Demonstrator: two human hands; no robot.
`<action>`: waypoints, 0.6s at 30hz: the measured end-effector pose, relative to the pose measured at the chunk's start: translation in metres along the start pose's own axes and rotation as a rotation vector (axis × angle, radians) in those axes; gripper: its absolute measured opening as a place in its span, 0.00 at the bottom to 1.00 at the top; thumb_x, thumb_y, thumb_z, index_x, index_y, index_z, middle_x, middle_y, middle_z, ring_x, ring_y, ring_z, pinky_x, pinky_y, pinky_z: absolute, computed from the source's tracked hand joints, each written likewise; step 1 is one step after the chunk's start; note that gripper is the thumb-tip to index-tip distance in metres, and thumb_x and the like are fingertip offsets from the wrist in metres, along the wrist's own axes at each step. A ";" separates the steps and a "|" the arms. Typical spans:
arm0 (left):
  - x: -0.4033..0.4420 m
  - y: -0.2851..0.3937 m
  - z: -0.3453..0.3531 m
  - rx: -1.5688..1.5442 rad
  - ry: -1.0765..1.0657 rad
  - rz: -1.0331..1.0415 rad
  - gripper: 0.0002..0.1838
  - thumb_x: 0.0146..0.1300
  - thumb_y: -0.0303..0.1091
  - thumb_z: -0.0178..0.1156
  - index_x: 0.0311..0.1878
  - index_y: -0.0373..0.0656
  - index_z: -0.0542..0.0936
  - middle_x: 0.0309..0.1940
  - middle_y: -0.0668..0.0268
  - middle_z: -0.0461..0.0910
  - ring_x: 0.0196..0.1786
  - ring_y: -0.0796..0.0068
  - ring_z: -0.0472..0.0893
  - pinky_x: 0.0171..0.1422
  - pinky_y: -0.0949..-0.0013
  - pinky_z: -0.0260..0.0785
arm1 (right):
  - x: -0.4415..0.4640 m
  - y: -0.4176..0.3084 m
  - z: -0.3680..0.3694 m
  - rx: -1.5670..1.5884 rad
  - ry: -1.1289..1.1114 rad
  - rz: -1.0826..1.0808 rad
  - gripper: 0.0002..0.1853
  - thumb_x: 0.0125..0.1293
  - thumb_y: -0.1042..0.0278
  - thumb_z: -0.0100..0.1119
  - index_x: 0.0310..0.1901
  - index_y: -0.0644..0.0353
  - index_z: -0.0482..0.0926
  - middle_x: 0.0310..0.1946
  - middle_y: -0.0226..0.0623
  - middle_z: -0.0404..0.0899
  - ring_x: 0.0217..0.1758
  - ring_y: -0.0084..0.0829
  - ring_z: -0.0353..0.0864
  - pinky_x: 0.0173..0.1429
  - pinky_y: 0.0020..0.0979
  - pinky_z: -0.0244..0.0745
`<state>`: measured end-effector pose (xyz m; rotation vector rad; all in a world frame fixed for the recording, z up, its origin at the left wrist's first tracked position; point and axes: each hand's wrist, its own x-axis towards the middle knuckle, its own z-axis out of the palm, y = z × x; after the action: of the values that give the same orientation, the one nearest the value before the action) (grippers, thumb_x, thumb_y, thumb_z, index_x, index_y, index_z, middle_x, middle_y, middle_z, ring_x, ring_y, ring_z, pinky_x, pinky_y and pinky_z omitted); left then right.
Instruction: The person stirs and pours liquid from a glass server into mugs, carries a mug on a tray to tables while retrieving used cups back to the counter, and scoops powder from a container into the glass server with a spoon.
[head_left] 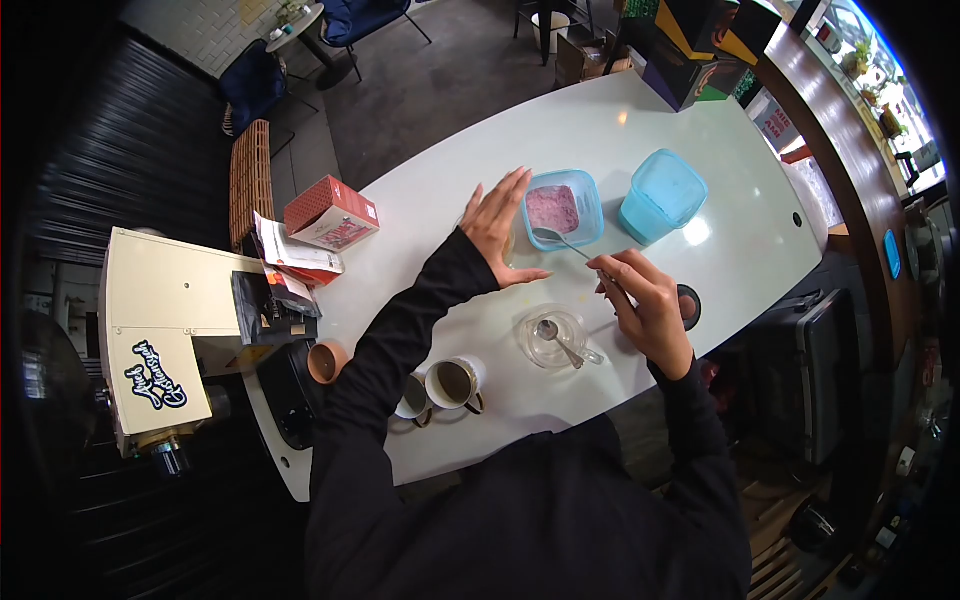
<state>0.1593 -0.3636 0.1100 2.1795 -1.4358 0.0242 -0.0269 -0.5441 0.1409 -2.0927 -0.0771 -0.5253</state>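
My right hand [645, 305] grips a metal spoon [572, 246] by its handle. The spoon's bowl is at the near edge of a light blue plastic tub [591, 200] that holds pink powder [553, 208]. Just left of the tub is my left hand [495, 230], its fingers stretched and thumb spread apart. Beside its palm a pale, glassy edge [510, 247] shows; most of that object is hidden. Nearer to me, a clear glass cup [528, 345] with another spoon [562, 342] in it stands on the white table [440, 270].
A second blue container [660, 200] stands to the right, and a dark round object [688, 306] lies beside my right hand. Two mugs, one white [470, 372], are near the front edge. A red box [332, 213], packets [295, 255] and a cream machine [165, 330] are at left.
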 end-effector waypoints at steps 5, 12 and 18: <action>0.013 -0.014 0.027 -0.009 0.040 0.027 0.65 0.41 0.60 0.75 0.77 0.43 0.49 0.69 0.54 0.62 0.71 0.55 0.65 0.74 0.40 0.52 | 0.000 -0.001 -0.001 -0.021 0.024 -0.015 0.16 0.58 0.84 0.59 0.49 0.64 0.80 0.34 0.40 0.79 0.32 0.37 0.82 0.38 0.33 0.75; 0.013 -0.010 0.034 -0.087 0.171 0.130 0.55 0.36 0.53 0.78 0.67 0.44 0.62 0.61 0.57 0.73 0.63 0.56 0.74 0.71 0.42 0.59 | -0.002 -0.001 0.004 -0.002 0.066 0.129 0.14 0.59 0.83 0.58 0.48 0.64 0.79 0.31 0.42 0.77 0.29 0.39 0.80 0.35 0.35 0.73; 0.010 -0.012 0.040 -0.072 0.202 0.148 0.54 0.36 0.54 0.79 0.66 0.44 0.63 0.59 0.57 0.74 0.61 0.57 0.77 0.69 0.45 0.62 | -0.005 0.009 0.008 -0.069 0.113 0.051 0.16 0.59 0.83 0.58 0.50 0.65 0.78 0.32 0.42 0.75 0.29 0.42 0.79 0.35 0.36 0.73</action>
<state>0.1638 -0.3858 0.0732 1.9485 -1.4549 0.2341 -0.0261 -0.5415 0.1283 -2.1221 0.0603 -0.6223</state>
